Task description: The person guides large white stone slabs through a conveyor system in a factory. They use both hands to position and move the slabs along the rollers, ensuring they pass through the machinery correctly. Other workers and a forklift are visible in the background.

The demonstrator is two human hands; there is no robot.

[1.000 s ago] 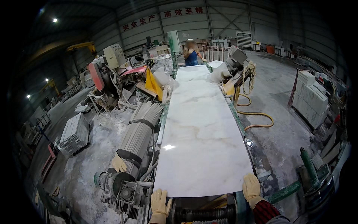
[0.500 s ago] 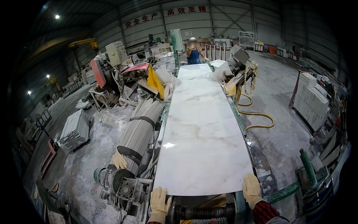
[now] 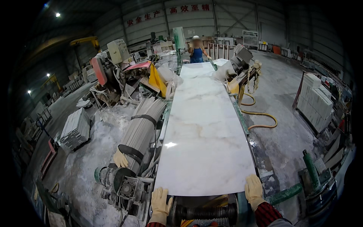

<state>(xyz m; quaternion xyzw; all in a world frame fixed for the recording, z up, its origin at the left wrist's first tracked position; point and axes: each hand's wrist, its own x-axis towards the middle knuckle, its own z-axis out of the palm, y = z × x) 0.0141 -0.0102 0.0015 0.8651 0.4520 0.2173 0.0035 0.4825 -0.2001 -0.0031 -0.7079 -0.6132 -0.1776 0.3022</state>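
A long, polished white marble slab [image 3: 204,151] with faint brown veining lies flat on the conveyor bed in front of me. My left hand [image 3: 160,204], in a cream glove, rests at its near left corner, fingers stretched forward and thumb apart. At the near right corner, my right hand [image 3: 254,191], gloved alike, lies along the slab's side edge with fingers extended. Both hands are open; whether the fingertips press on the stone is hard to tell. Below the near edge, a dark ribbed roller [image 3: 204,212] shows between my hands.
Beyond the slab's far end stands a person [image 3: 196,55] in a blue apron. A motor [image 3: 111,178] and a strapped bundle of strips [image 3: 140,130] flank the left side, with a loose glove [image 3: 120,158]. Green pipework [image 3: 283,195] lies right; stacked slabs [image 3: 315,102] stand farther off.
The view has tilted slightly, so the near scene sits a little higher. Both hands stay at the slab's near corners; no clear movement of the slab shows.
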